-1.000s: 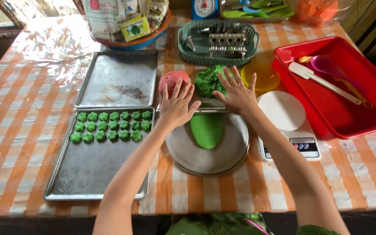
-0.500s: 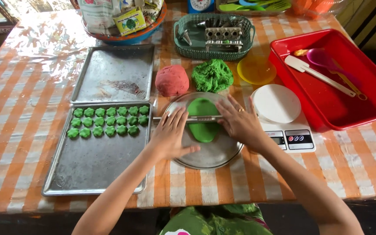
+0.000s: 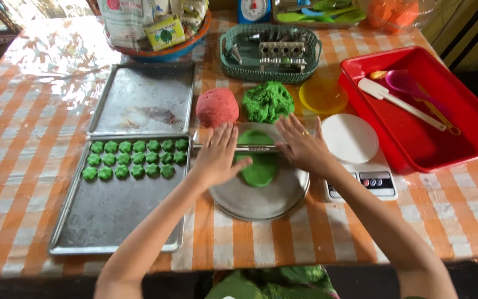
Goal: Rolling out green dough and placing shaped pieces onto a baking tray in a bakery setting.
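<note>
Your left hand (image 3: 217, 155) and right hand (image 3: 304, 147) lie flat, fingers spread, pressing a thin metal rolling rod (image 3: 250, 148) across flattened green dough (image 3: 258, 166) on the round metal plate (image 3: 261, 202) near the table's front edge.

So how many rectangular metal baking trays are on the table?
2. One bare tray lies at the back left. The other tray sits just in front of it, holding small green dough pieces. None looks hidden.
</note>
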